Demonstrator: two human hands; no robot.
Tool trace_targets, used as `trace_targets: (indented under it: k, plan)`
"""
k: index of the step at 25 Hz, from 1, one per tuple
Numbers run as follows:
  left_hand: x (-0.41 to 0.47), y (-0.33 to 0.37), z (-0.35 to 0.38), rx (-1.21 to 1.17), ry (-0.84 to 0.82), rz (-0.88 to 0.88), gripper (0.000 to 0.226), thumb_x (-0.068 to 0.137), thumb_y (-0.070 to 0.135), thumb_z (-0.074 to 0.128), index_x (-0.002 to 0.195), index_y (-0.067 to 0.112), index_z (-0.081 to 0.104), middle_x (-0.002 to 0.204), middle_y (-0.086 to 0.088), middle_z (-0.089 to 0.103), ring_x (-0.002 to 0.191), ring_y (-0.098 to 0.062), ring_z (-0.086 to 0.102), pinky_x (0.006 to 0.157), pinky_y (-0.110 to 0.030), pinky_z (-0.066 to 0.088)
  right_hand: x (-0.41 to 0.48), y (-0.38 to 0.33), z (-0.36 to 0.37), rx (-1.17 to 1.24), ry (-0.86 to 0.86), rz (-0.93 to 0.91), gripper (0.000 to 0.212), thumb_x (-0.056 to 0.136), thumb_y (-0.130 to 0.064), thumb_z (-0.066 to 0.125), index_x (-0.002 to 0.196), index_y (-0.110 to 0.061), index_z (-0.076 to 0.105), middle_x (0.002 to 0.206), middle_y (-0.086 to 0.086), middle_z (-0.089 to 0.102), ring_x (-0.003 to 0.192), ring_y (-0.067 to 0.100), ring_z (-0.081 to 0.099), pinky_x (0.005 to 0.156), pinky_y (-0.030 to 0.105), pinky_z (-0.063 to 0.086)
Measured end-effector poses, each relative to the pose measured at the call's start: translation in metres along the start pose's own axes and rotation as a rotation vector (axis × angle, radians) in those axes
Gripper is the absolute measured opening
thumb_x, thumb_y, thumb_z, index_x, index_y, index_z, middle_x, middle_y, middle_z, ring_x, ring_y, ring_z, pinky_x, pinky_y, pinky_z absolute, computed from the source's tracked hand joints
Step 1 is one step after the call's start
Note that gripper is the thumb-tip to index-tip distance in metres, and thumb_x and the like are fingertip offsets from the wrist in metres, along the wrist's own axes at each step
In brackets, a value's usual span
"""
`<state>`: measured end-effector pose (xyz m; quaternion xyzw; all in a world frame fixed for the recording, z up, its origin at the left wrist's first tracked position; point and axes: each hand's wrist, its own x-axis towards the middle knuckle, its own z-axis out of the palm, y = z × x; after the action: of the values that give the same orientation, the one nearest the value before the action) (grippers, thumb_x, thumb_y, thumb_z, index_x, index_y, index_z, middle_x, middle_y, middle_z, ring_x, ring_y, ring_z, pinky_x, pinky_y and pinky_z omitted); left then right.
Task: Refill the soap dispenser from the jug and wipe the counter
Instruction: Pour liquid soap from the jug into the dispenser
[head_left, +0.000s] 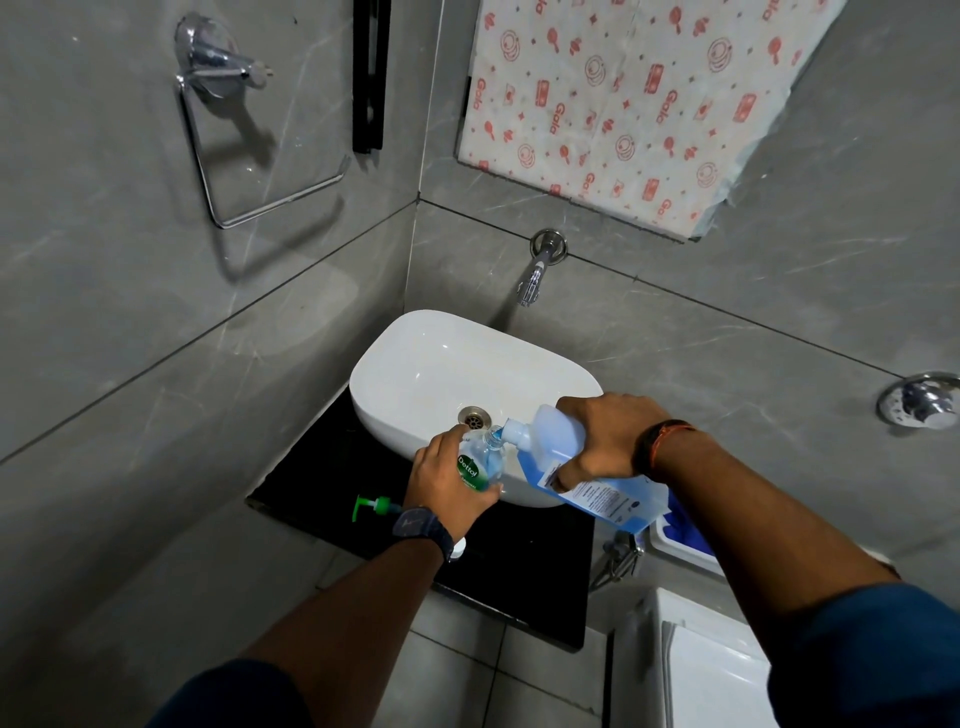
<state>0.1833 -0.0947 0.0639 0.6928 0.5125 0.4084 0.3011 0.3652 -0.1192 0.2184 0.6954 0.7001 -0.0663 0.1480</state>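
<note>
My left hand (448, 480) grips a clear soap dispenser bottle (480, 462) with a green label, held over the front edge of the white basin (415, 364). My right hand (605, 439) holds a translucent jug (550, 452) of blue liquid, tilted so that its white spout meets the bottle's open neck. Blue liquid shows at the neck. The green pump head (371, 505) lies on the black counter (519, 561) to the left of my wrist. A small white cap (457, 548) sits on the counter, partly hidden by my left wrist.
A chrome tap (535, 275) juts from the grey tiled wall above the basin. A chrome towel ring (244, 150) hangs on the left wall. A white tray holding something blue (680, 535) sits right of the counter, above a white toilet tank (701, 665). A patterned sheet (623, 104) covers the wall above.
</note>
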Motion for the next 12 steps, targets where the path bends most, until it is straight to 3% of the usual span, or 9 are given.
trace_targets:
  k: [5, 12]
  plan:
    - [0.0003, 0.0010, -0.0019, -0.007, -0.010, -0.005, 0.077, 0.052, 0.027, 0.086, 0.120, 0.015, 0.051, 0.114, -0.007, 0.060, 0.103, -0.027, 0.053, 0.087, -0.033, 0.045, -0.0014, -0.0014, -0.0034, 0.017, -0.017, -0.012, 0.064, 0.051, -0.080, 0.062, 0.098, -0.041, 0.043, 0.089, -0.009, 0.056, 0.077, 0.018, 0.054, 0.056, 0.027, 0.034]
    - [0.0003, 0.0012, -0.0030, -0.006, -0.007, 0.000, 0.075, 0.052, 0.027, 0.085, 0.118, 0.017, 0.051, 0.112, -0.007, 0.060, 0.101, -0.027, 0.054, 0.085, -0.034, 0.046, -0.0033, -0.0030, -0.0046, -0.009, 0.008, -0.003, 0.067, 0.049, -0.080, 0.062, 0.099, -0.041, 0.044, 0.088, -0.009, 0.054, 0.078, 0.020, 0.053, 0.063, 0.031, 0.037]
